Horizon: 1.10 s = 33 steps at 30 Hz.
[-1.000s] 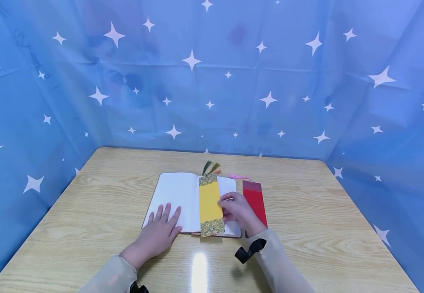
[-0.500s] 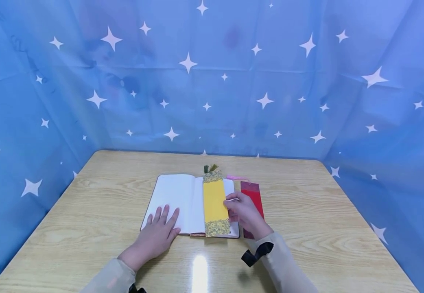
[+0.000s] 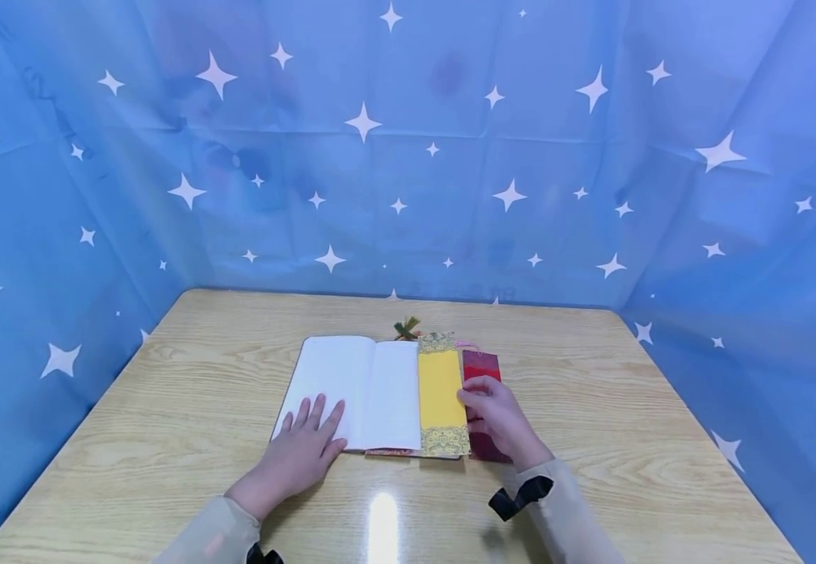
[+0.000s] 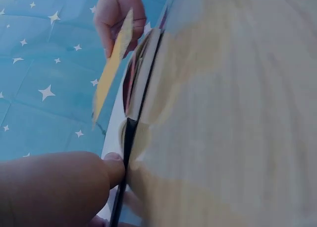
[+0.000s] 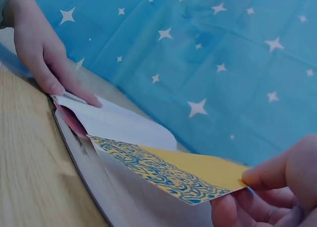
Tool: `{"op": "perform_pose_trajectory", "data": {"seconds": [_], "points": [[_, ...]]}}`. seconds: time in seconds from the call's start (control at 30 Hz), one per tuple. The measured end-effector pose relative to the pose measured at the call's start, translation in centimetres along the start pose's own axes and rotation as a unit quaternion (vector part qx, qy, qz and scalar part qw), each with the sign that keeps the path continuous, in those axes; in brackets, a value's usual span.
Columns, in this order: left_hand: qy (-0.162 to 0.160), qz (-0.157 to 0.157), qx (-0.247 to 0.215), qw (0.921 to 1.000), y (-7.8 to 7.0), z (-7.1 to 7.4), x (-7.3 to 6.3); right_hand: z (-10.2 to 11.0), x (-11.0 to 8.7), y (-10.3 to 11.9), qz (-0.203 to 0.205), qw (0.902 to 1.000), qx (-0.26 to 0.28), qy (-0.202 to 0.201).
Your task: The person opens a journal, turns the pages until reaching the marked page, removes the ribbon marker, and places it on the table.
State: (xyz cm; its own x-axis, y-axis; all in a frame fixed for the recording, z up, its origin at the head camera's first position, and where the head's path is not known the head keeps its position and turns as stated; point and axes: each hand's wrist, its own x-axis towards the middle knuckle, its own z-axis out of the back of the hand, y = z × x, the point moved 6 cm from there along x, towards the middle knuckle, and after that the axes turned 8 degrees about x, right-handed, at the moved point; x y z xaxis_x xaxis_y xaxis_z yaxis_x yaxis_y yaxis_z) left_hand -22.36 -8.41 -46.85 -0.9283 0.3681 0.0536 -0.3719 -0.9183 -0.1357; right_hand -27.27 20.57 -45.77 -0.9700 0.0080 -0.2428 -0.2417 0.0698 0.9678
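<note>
An open notebook with white pages lies on the table. My left hand rests on the lower part of its left page, fingers straight and spread. Between thumb and fingers, my right hand pinches the right edge of a yellow bookmark with patterned bands at both ends. Both wrist views show this bookmark raised and tilted over the notebook's right side. Something reddish shows between the pages in the right wrist view. Green tassels stick out past the notebook's top edge.
A red bookmark lies right of the notebook, partly covered by my right hand; part of its pink tassel shows. The wooden table reaches back to a blue star-patterned curtain.
My right hand has moved right with the yellow bookmark, from near the notebook's middle to its right edge. The left hand stays in place on the left page.
</note>
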Motion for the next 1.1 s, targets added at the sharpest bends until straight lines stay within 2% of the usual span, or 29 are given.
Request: {"op": "perform_pose_trajectory", "data": {"seconds": [0.2,0.5,1.1], "points": [[0.005,0.003,-0.014,0.9999,0.2,0.3,-0.1,1.4,-0.4,-0.4,-0.005,0.9998,-0.013,-0.016],[-0.001,0.002,-0.009,1.0,0.1,0.3,-0.1,3.9,-0.6,0.1,0.01,0.9989,-0.025,-0.038],[0.005,-0.002,-0.011,0.9999,0.2,0.3,0.1,8.4,-0.5,0.5,0.012,0.996,-0.048,-0.074]]}}
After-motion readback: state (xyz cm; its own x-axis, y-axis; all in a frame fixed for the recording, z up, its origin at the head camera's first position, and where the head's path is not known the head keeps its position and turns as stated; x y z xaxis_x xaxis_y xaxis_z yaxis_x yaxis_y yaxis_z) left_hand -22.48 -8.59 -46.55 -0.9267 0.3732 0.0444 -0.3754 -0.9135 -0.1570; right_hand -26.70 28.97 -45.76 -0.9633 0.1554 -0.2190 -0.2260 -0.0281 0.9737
